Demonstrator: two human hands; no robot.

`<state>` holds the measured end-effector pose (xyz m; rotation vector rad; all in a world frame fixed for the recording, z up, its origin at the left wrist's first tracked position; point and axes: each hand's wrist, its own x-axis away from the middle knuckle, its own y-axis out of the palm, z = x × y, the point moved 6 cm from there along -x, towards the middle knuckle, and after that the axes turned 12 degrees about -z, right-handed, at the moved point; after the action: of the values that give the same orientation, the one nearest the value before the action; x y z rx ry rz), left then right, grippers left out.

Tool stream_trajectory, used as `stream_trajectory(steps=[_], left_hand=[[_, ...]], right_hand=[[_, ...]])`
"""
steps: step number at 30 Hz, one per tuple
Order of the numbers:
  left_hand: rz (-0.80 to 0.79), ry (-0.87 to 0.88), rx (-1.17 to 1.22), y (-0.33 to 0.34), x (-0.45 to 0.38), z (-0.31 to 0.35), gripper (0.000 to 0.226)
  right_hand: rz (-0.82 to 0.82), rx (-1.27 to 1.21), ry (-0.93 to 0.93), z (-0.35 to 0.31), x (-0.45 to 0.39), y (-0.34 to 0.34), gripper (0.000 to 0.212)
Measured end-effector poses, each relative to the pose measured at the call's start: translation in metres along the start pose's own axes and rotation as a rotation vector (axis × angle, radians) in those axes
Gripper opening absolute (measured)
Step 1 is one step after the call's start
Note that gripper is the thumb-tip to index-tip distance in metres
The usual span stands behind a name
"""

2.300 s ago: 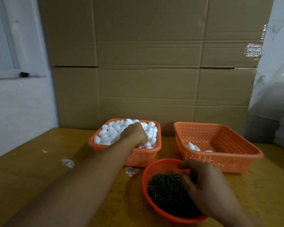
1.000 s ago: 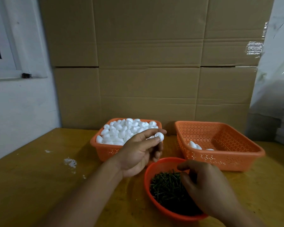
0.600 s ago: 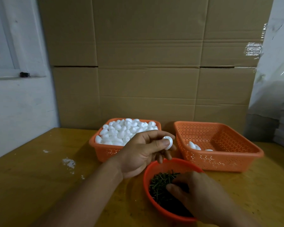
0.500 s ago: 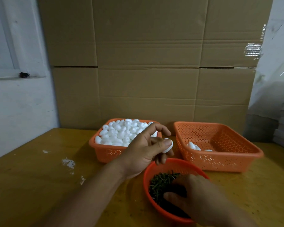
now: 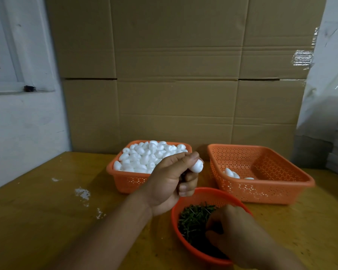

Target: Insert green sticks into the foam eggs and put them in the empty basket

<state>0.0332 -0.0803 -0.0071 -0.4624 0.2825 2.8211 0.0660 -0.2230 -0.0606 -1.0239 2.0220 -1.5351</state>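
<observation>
1. Left hand (image 5: 170,184), having come back from the full basket (image 5: 125,179), is pinching one foam egg (image 5: 196,165) above the round bowl (image 5: 201,193).
2. Right hand (image 5: 240,236) is reaching into the bowl's green sticks (image 5: 192,219); finger state cannot be told.
3. Right basket (image 5: 265,190) is holding a few eggs (image 5: 230,172).

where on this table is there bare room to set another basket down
The widest bare patch of table is on the left, bordered by the white wall and the full egg basket, with only paint flecks. A narrower strip lies right of the stick bowl, in front of the right basket. Centre is crowded: both hands work there.
</observation>
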Motion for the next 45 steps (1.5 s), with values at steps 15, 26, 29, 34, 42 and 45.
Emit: stream_trajectory(steps=[15,26,29,34,42,45], left_hand=[[0.012,-0.088,0.150,-0.003,0.000,-0.008,0.034],[0.000,-0.107,0.164,-0.002,0.000,-0.007,0.033],[0.001,-0.114,0.167,-0.002,0.000,-0.007,0.033],[0.008,-0.123,0.169,-0.003,0.000,-0.009,0.033],[0.018,-0.129,0.163,-0.002,0.001,-0.010,0.033],[0.019,-0.133,0.165,-0.002,0.001,-0.010,0.034]], right_hand=[[0.268,-0.317,-0.084,-0.012,0.017,-0.021,0.018],[0.337,-0.296,-0.146,-0.017,0.018,-0.024,0.034],[0.357,-0.444,-0.171,-0.012,0.016,-0.025,0.032],[0.368,-0.698,-0.273,-0.009,0.016,-0.029,0.031],[0.409,-0.813,-0.351,-0.011,0.016,-0.031,0.034],[0.410,-0.935,-0.443,-0.016,0.020,-0.034,0.021]])
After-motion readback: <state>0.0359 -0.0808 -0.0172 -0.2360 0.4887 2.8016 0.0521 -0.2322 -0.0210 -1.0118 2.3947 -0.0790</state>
